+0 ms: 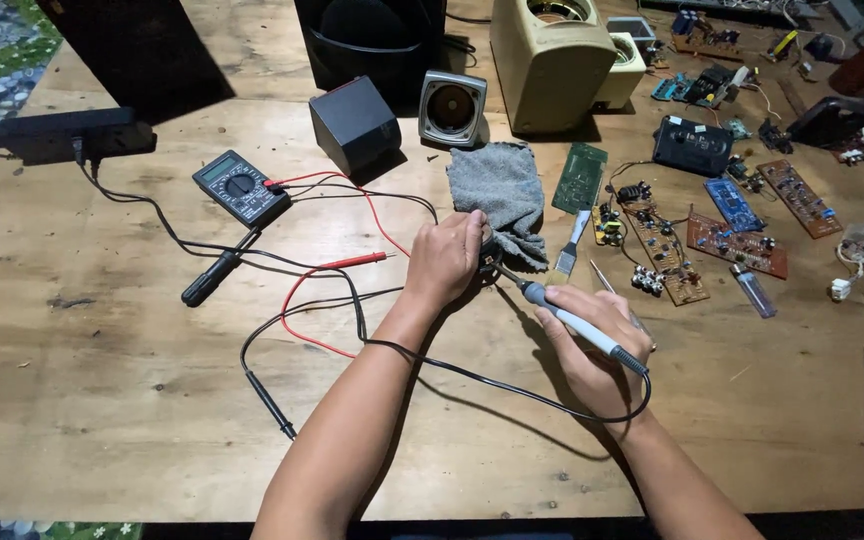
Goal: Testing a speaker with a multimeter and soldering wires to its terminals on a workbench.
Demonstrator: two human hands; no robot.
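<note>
Soldering iron [577, 322], grey-handled, lies in the closed grip of the right hand [587, 350], tip touching a small dark part [489, 252] that the left hand [444, 258] clasps on the wooden surface [112, 400], beside a grey cloth [500, 190].

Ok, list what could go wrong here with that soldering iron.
1. The iron's tip works right beside the left hand, which holds the small part; a slip could burn the fingers.
2. The grey cloth lies against the work spot and could scorch.
3. The iron's black cord loops near the forearms and could snag.
</note>
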